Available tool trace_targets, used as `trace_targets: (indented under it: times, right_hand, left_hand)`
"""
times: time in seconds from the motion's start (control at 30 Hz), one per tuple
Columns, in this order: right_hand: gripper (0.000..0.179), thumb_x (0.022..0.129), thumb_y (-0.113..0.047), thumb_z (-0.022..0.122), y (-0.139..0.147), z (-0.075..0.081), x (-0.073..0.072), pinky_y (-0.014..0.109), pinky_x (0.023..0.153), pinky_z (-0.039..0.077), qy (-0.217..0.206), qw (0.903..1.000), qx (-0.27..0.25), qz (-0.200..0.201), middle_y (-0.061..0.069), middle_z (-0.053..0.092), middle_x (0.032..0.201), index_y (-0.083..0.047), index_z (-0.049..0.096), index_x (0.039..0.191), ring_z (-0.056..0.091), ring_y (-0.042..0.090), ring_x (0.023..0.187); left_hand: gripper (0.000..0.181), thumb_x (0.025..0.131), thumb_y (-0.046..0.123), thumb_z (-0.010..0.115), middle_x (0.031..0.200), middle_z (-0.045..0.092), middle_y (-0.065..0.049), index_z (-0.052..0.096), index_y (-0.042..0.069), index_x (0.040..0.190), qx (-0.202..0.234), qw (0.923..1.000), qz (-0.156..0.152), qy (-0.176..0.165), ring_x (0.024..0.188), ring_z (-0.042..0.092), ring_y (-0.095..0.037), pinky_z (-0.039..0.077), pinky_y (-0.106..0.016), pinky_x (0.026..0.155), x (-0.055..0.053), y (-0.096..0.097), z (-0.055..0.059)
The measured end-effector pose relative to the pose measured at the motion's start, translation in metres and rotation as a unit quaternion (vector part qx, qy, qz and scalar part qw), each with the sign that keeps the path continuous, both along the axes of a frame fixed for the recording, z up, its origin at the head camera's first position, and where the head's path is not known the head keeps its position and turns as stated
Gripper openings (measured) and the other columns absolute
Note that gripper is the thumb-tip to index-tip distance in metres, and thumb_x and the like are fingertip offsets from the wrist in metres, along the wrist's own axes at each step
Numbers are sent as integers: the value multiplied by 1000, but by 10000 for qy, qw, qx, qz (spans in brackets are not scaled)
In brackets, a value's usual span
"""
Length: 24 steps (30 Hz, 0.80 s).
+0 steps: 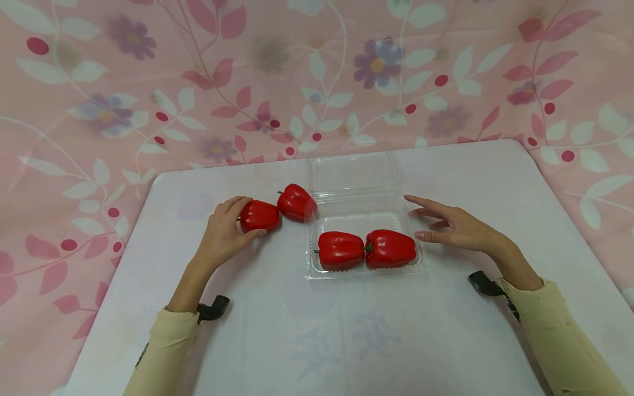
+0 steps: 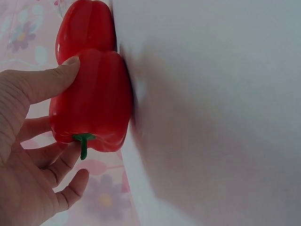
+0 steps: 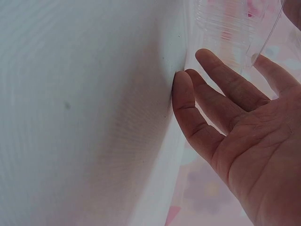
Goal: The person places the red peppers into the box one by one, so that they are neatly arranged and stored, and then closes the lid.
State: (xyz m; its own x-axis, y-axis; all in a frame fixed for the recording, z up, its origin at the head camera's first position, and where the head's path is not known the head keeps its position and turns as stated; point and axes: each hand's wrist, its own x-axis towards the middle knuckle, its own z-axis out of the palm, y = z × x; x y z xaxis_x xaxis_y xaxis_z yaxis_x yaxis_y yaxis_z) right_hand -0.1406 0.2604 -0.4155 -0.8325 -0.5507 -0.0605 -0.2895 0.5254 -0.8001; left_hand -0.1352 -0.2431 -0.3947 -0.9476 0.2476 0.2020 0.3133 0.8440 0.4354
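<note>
My left hand [image 1: 223,234] grips a red bell pepper [image 1: 260,215] on the table, thumb along its near side and fingers around the stem end. Its green stem [image 2: 83,146] shows in the left wrist view. Another red bell pepper [image 1: 295,202] lies just beyond it, beside a clear plastic clamshell box [image 1: 361,221]. Inside that box, two more peppers rest side by side, a left one [image 1: 340,251] and a right one [image 1: 392,249]. Off the box's right side, my right hand [image 1: 458,225] is held with fingers spread and nothing in its grasp.
The box's transparent lid [image 1: 351,173] is folded back toward the far table edge. A white cloth covers the table [image 1: 277,330], and a pink floral curtain [image 1: 307,71] hangs behind it. Dark wrist mounts [image 1: 213,309] sit on both sleeves.
</note>
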Motion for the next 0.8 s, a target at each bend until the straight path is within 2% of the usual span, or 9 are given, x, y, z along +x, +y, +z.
trace_targets:
  times: [0.4,0.8]
  right_hand:
    - [81,87,-27,74,0,0,0,56,95,47,-10,10000,3,-6,7,37,155,-24,31,155,47,30,130]
    - [81,87,-27,74,0,0,0,57,96,47,-46,10000,-9,-22,7,37,154,-27,31,155,47,31,131]
  left_hand:
    - [69,77,24,86,136,50,-18,53,4,134,143,9998,92,-54,126,43,-39,44,-60,95,2,1,0]
    - [70,78,27,85,138,48,-18,52,5,135,312,9992,175,-171,126,42,-38,49,-59,90,8,3,10]
